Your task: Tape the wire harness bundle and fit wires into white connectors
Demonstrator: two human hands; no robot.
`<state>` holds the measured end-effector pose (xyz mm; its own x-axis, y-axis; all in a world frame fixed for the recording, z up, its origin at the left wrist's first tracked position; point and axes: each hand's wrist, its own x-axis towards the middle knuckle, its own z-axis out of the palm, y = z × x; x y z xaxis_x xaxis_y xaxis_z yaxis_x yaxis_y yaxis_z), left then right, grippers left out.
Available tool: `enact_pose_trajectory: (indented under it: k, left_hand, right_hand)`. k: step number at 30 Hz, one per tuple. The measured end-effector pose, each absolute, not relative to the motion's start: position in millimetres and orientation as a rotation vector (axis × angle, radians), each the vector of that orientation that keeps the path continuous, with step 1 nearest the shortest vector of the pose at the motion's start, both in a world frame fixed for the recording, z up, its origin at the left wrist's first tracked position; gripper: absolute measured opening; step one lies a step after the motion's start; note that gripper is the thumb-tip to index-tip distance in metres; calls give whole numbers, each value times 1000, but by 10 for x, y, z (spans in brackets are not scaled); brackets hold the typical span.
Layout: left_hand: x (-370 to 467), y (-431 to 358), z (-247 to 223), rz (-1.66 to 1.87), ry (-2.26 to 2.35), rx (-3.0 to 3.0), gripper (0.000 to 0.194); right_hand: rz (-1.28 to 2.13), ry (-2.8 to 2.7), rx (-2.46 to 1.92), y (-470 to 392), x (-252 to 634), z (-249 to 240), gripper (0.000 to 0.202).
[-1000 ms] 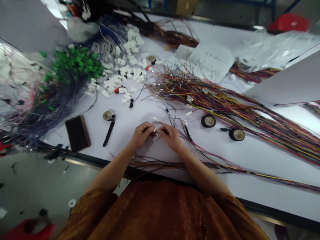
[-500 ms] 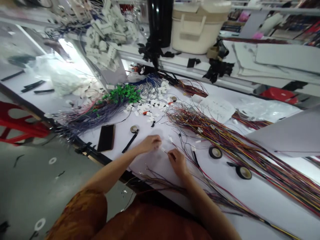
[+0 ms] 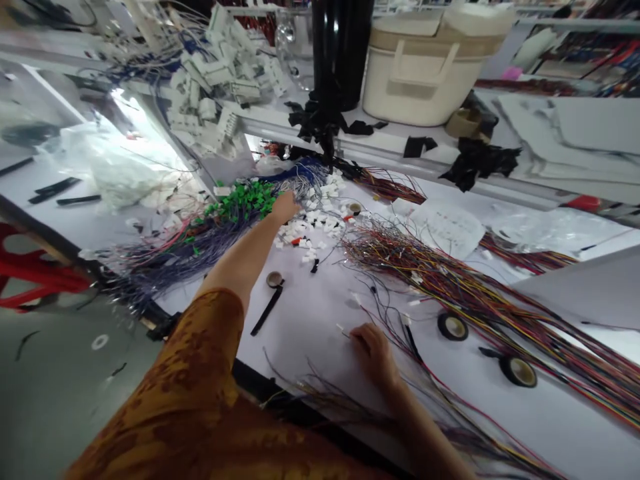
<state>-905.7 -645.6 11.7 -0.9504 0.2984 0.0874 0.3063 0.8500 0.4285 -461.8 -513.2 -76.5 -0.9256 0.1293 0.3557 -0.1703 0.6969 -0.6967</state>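
Note:
My left hand (image 3: 285, 207) is stretched out to the far side of the table, at the wires between the green connectors (image 3: 247, 197) and the loose white connectors (image 3: 320, 223); its fingertips are too small and blurred to read. Nearer to me, my right hand (image 3: 369, 343) pinches a thin wire, and a small white connector (image 3: 341, 327) shows at the wire's tip. Just beyond that hand lie thin wires with a white connector (image 3: 356, 300).
A tape roll (image 3: 274, 279) with a black strip lies left of centre. Two black tape rolls (image 3: 453, 327) (image 3: 519, 371) sit at the right beside a long wire bundle (image 3: 475, 287). A shelf holds a cream bucket (image 3: 425, 80) and white connector blocks (image 3: 200, 100).
My left hand has moved away from my right hand, up to the connector piles. Its arm now covers the place where the phone lay. The view has shifted slightly.

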Motion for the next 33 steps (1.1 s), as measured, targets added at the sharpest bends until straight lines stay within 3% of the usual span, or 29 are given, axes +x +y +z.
enact_pose_trajectory:
  k: [4, 12, 24, 28, 33]
  left_hand:
    - [-9203, -6094, 2, -602, -2923, -672, 25]
    - [-9470, -5660, -168, -587, -2990, -664, 45]
    - [-9464, -5921, 123, -789, -2855, -759, 17]
    - [-8942, -5828, 282, -1163, -2734, -844, 17]
    - [-7651, -6010, 371, -1568, -2372, -1070, 19]
  right_hand:
    - [1136, -2543, -37, -5139, -4625, -738, 11]
    - [1043, -2605, -119, -5182, -4639, -761, 11]
    - [941, -2626, -117, -5208, -4670, -700, 13]
    - [1019, -2647, -117, -5197, -4671, -721, 17]
    - [1297, -2487, -215, -5204, -4626, -671, 17]
